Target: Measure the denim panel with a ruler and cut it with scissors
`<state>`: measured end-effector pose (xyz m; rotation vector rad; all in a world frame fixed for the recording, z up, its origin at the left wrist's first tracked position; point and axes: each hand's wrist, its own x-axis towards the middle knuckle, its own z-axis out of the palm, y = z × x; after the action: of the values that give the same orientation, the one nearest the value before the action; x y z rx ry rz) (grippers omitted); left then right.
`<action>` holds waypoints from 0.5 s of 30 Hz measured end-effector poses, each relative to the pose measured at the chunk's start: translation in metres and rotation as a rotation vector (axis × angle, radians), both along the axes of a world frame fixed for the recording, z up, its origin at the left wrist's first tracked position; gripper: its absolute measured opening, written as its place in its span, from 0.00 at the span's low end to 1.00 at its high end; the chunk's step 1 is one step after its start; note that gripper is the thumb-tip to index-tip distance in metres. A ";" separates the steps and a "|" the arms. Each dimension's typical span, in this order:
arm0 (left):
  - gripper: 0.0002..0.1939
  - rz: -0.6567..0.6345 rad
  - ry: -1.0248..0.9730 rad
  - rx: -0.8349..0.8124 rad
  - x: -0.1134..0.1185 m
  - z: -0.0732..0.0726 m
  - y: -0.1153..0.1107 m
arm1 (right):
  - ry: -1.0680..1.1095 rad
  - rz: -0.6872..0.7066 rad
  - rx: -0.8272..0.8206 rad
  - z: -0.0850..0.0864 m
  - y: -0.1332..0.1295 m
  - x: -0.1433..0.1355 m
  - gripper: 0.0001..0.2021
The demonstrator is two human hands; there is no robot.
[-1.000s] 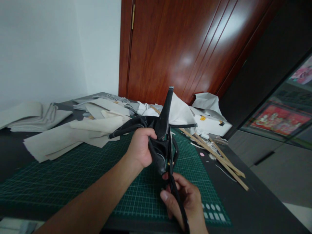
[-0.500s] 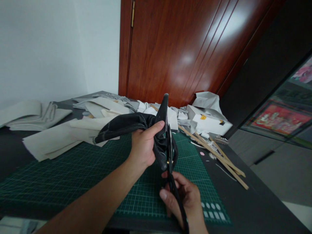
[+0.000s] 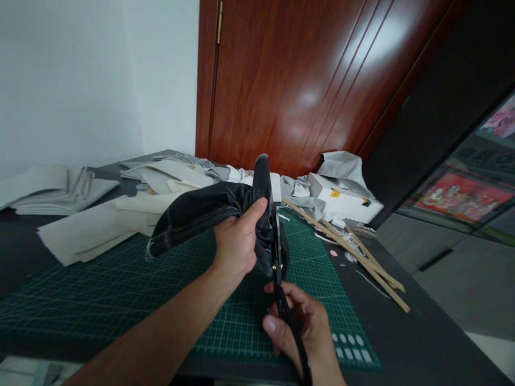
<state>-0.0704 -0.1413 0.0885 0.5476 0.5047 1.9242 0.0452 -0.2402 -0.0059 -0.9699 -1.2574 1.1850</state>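
Bunched black fabric [image 3: 201, 209] with pale stitching along its edges is gripped in my left hand [image 3: 237, 244], the thumb pressed on top. One flap of it sticks upward and a longer part hangs to the left. My right hand [image 3: 303, 327] is closed around the handles of black scissors [image 3: 277, 257], whose blades point away from me, upright against the right side of the fabric. Folds of the cloth hide part of the blades, so I cannot tell how far they have cut. Both hands are above a green cutting mat [image 3: 225, 332].
Cream fabric pieces [image 3: 92, 230] lie at the left, with a folded stack [image 3: 60, 187] behind them. Grey scraps are heaped along the back. A white box [image 3: 346, 198] and wooden strips [image 3: 362, 257] sit at the right. Behind the table is a brown door [image 3: 281, 80].
My left hand and the black fabric have shifted slightly left, and the fabric's left end hangs lower and farther out. The scissors have moved slightly left with it.
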 end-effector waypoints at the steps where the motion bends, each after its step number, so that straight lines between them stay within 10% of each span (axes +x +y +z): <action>1: 0.18 0.019 -0.007 0.008 0.000 0.000 0.000 | -0.002 0.006 -0.001 0.000 0.000 0.000 0.24; 15: 0.16 0.072 -0.012 0.043 -0.003 0.003 0.008 | -0.030 0.087 0.018 -0.018 0.005 0.009 0.22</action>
<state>-0.0732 -0.1335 0.0911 0.5517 0.4818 2.0093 0.0541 -0.2355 -0.0239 -0.9310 -1.3433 1.2281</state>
